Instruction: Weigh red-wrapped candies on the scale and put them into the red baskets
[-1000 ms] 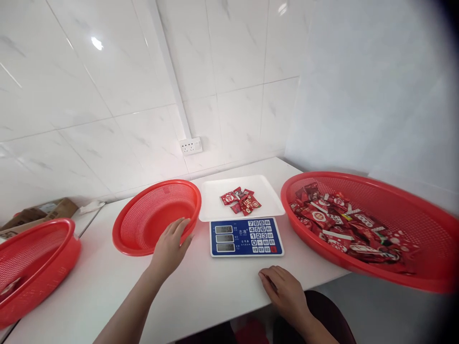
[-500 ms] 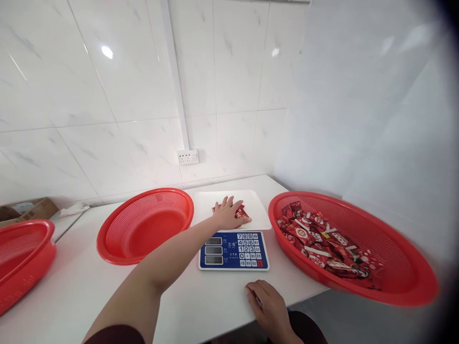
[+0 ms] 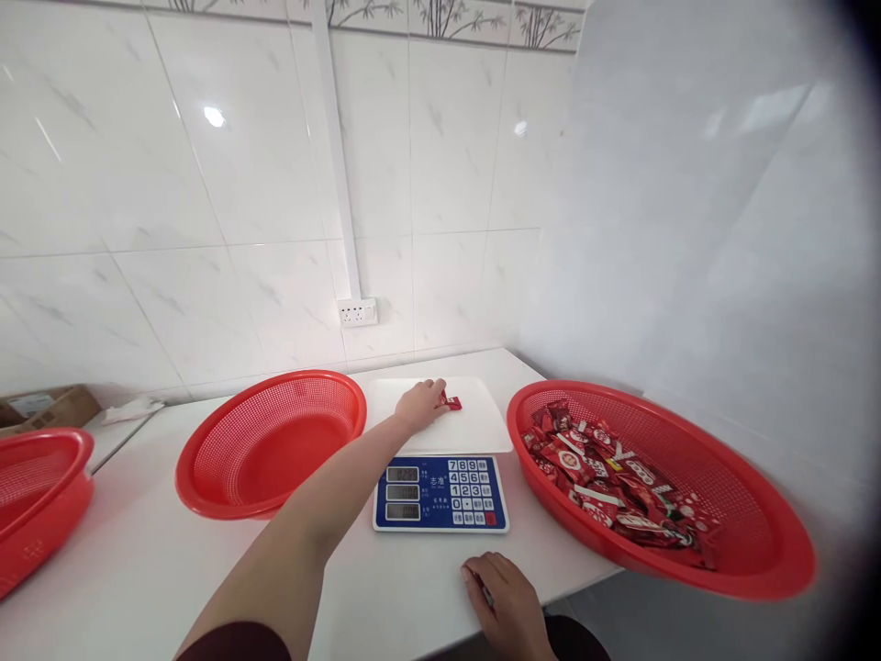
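At the white pan [image 3: 474,431] of the digital scale, my left hand [image 3: 421,406] has its fingers closed around a red snack packet [image 3: 451,403]. Part of the packet sticks out to the right of the fingertips, and the rest is hidden by the hand. The scale's blue keypad panel [image 3: 440,496] faces me, its displays lit with small digits. My right hand [image 3: 506,597] rests at the table's front edge below the scale, fingers curled in, with no item visible in it.
A red mesh basket [image 3: 757,551] full of red wrapped snacks [image 3: 606,477] stands to the right, overhanging the table edge. Left of the scale is another red basket [image 3: 275,450], with part of a third basket [image 3: 48,542] farther left. A cardboard box [image 3: 51,408] sits behind it.
My left hand has gone from lying spread over red packets on the pan to closing on a packet. Less red shows on the pan. My right hand stays by the table edge.
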`<act>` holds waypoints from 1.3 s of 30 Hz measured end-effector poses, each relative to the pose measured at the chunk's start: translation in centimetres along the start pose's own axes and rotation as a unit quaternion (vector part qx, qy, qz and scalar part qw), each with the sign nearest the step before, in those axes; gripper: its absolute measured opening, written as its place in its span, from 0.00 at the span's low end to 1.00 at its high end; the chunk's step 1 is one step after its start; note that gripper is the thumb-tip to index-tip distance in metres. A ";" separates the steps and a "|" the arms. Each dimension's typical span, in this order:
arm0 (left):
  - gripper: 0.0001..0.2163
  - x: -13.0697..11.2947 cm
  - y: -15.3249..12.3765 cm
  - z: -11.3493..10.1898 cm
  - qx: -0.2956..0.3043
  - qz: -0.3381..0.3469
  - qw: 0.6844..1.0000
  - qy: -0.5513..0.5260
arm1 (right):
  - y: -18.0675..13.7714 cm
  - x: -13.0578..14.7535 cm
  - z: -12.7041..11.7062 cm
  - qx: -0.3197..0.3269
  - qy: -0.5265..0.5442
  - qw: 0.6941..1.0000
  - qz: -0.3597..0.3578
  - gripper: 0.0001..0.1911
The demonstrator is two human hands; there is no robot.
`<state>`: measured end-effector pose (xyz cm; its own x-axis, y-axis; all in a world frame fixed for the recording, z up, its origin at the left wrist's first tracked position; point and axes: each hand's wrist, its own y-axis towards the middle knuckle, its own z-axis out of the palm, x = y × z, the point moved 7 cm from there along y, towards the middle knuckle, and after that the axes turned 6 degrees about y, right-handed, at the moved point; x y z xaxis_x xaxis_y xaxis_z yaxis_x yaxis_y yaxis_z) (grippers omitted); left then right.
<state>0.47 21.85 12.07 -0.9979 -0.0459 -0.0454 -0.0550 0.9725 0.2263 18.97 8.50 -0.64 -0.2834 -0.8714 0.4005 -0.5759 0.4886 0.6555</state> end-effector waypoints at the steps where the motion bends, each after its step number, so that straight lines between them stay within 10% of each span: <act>1: 0.14 0.6 0.1 -0.4 -0.008 -0.012 1.000 -0.003 | 0.0 0.0 -0.1 -0.002 -0.001 1.000 -0.002 0.11; 12: 0.17 11.6 -4.3 -7.3 -0.040 -0.139 0.989 0.024 | -0.1 0.0 0.0 -0.006 -0.007 1.000 -0.004 0.10; 19: 0.27 16.2 -8.9 -6.6 0.042 -0.177 0.983 0.032 | -0.3 -0.2 0.2 -0.014 -0.001 1.000 -0.017 0.11; 32: 0.32 1.2 -1.8 3.7 0.103 -0.012 0.993 -0.064 | -0.2 -0.4 0.2 -0.013 -0.003 1.000 -0.022 0.08; 39: 0.19 -2.0 1.3 4.0 0.027 -0.005 0.999 -0.045 | -0.5 -0.7 0.7 -0.030 -0.012 0.999 -0.016 0.12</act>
<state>2.49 24.14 8.59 -0.9901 -0.0364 -0.1354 -0.0599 0.9830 0.1736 18.97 8.84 -1.68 -0.2846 -0.8871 0.3634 -0.5381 0.4615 0.7053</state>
